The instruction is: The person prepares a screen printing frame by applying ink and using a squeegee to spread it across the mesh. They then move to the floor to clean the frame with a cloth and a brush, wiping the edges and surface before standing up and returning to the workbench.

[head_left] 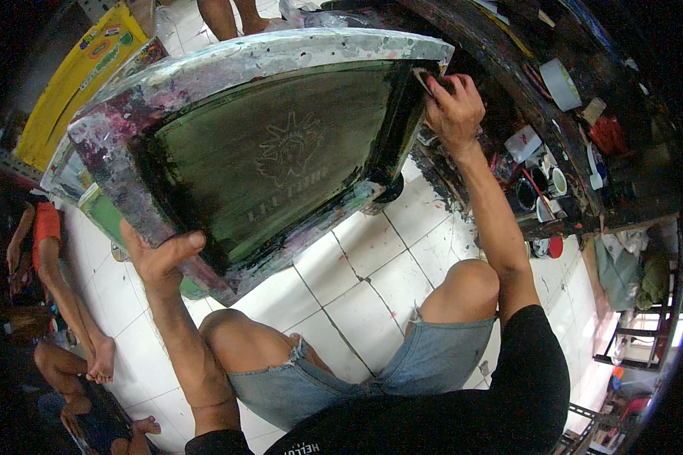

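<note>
A screen printing frame (121, 163), its rim smeared with grey, white and purple paint, is tilted up in front of my knees. Its dark green mesh (220, 152) carries a faint line drawing with lettering beneath. My left hand (162, 256) grips the near left corner, thumb over the rim and the other fingers mostly hidden behind. At the far right inner corner, my right hand (455, 114) pinches a small thin flat piece (423, 80) against the dark border of the mesh. What that piece is, I cannot make out.
A dark workbench on the right bears a white roll (560, 85), a red-handled cup cluster and small pots (557, 182). A yellow panel (72, 87) leans at the far left. Other people's bare legs (68, 292) are on the left, over white floor tiles (357, 318).
</note>
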The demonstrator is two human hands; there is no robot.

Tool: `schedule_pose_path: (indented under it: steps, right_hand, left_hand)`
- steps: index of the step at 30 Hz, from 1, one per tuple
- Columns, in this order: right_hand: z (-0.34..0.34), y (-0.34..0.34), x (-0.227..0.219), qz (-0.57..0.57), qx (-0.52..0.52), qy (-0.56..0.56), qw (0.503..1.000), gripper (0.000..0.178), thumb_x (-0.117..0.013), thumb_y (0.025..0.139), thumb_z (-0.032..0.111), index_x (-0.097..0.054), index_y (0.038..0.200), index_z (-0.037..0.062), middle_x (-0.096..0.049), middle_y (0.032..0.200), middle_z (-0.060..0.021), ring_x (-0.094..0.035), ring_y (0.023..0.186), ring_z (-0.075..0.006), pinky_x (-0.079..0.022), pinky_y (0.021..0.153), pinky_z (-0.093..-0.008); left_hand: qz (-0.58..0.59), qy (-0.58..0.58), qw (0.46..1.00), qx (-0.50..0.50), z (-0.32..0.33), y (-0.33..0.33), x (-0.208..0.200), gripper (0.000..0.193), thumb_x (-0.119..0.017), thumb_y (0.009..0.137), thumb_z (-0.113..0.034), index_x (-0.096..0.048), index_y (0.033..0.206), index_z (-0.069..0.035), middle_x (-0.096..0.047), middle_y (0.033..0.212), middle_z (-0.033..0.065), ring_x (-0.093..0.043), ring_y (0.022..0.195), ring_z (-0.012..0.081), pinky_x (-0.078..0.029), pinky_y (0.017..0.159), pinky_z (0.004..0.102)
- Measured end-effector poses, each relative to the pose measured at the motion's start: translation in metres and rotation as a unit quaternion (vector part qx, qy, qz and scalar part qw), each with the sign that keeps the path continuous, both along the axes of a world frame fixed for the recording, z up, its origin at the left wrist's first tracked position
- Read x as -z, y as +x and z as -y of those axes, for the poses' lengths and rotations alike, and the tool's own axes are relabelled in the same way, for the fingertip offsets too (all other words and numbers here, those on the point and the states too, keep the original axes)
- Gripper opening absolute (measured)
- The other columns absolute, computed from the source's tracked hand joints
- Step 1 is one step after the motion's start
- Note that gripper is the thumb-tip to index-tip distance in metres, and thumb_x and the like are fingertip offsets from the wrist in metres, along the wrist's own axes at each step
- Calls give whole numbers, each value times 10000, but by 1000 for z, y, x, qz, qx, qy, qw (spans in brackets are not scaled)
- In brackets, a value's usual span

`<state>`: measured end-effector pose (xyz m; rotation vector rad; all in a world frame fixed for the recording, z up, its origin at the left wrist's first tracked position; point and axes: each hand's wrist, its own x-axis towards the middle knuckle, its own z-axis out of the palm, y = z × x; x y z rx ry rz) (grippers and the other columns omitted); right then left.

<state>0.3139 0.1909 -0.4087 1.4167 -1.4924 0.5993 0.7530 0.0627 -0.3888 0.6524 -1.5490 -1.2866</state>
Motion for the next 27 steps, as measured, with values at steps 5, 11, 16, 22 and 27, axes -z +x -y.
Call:
schedule_pose_path:
  steps: [5,11,16,22,27]
  right_hand:
    - [-1,6,44,18,-6,75,997,328,-710,618,145,-667,938,84,-572,866,-133,-565,817,-320,-487,631,-404]
    - [-28,36,116,60,-83,197,975,462,-709,566,75,-657,1026,68,-554,838,-113,-553,766,-300,-501,596,-381]
    - [-44,35,162,24,-97,270,958,483,-695,582,112,-672,1064,95,-580,886,-121,-573,831,-314,-519,623,-374]
    - [-44,47,160,69,-39,384,920,450,-659,626,93,-675,1075,116,-614,1043,-130,-561,1019,-373,-540,772,-407]
    - [-42,49,148,130,-23,439,889,470,-649,615,61,-669,1081,120,-603,1146,-126,-497,1145,-399,-509,882,-426]
  left_hand:
    - [-25,-33,999,-8,-2,-5,0,799,-785,483,-34,-476,1218,17,-585,1115,124,-580,1004,265,-446,915,372]
    - [-23,3,1000,-13,-3,-6,-6,835,-793,454,-60,-473,1221,19,-591,1096,122,-583,995,263,-454,903,367]
    - [-16,-12,1000,-16,-5,-4,-4,859,-781,417,0,-461,1214,16,-587,1075,119,-584,983,259,-467,895,371]
    - [-29,-29,999,-2,-2,3,5,856,-769,416,54,-450,1210,8,-583,1072,111,-583,986,262,-471,903,379]
    - [-39,-4,999,19,-9,-3,-2,837,-766,417,63,-470,1198,4,-587,1072,99,-586,976,256,-466,899,377]
